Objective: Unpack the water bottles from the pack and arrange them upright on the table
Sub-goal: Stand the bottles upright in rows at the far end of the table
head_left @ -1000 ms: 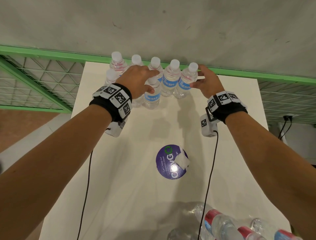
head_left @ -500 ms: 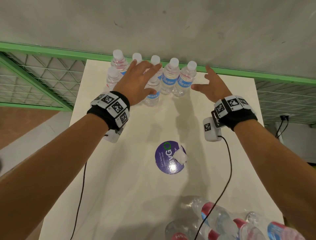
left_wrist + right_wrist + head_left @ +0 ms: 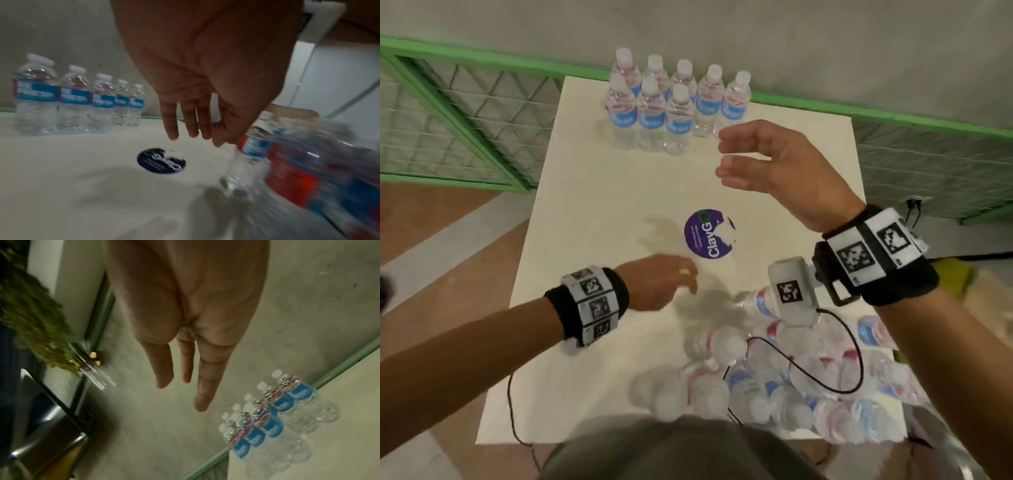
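Eight water bottles [image 3: 671, 106] stand upright in two rows at the far edge of the white counter [image 3: 585, 192], while the pack [image 3: 808, 387] lies at the near edge, its bottles on their sides. The left hand [image 3: 659, 282], fingers loosely spread and holding nothing, hovers just beside the pack's nearest bottle [image 3: 249, 155]; the right hand [image 3: 777, 168], grip equally relaxed and empty, hangs above mid-counter. A clean pick likely means wrapping that bottle's body, not the loose wrap.
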`<state>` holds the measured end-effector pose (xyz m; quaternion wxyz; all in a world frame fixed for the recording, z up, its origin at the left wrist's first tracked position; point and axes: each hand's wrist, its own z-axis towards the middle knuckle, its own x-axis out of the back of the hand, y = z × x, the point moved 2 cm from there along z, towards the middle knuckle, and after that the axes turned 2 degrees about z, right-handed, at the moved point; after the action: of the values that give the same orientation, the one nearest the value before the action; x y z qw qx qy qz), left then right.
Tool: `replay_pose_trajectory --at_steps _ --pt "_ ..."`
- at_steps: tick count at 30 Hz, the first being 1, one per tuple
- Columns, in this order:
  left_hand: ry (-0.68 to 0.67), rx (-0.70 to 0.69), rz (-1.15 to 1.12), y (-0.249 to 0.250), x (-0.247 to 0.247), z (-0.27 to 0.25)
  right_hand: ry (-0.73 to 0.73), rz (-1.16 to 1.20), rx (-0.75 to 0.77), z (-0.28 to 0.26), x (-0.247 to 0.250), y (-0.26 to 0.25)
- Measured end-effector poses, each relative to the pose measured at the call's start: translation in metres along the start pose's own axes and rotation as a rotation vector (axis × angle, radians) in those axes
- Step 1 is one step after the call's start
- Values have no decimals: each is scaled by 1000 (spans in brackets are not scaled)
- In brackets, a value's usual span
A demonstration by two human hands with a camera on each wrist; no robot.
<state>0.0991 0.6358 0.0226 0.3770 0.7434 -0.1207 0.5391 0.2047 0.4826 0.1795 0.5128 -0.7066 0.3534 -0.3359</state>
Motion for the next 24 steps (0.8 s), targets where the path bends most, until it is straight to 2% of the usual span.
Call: replay_pose_trajectory --at_steps 3,5,7,9,12,15,19,21,24 --pt "-458 43 -66 37 -28 -39 4 5 51 -47 -16 -8" --pt "-602 23 -53 57 -38 -57 9 -79 69 -69 -19 -7" --pt "-653 44 -97 70 -47 -71 -21 -241 35 -87 -18 8" --pt "-633 87 -143 80 -52 -81 -126 -494 -56 -102 -20 35" --pt "-515 125 -181 92 -54 -86 -388 -855 -254 -118 -31 83" --pt "-445 145 -178 98 -56 -85 -520 -1003 -335 -127 -45 113" --pt "-380 242 -258 88 -52 -79 -512 -1051 -311 -123 -54 132" --pt "-316 313 -311 75 -43 -76 -419 -1036 -275 -114 -52 133" --pt "-178 443 -380 51 -26 -67 -270 -898 -326 -95 -44 129"
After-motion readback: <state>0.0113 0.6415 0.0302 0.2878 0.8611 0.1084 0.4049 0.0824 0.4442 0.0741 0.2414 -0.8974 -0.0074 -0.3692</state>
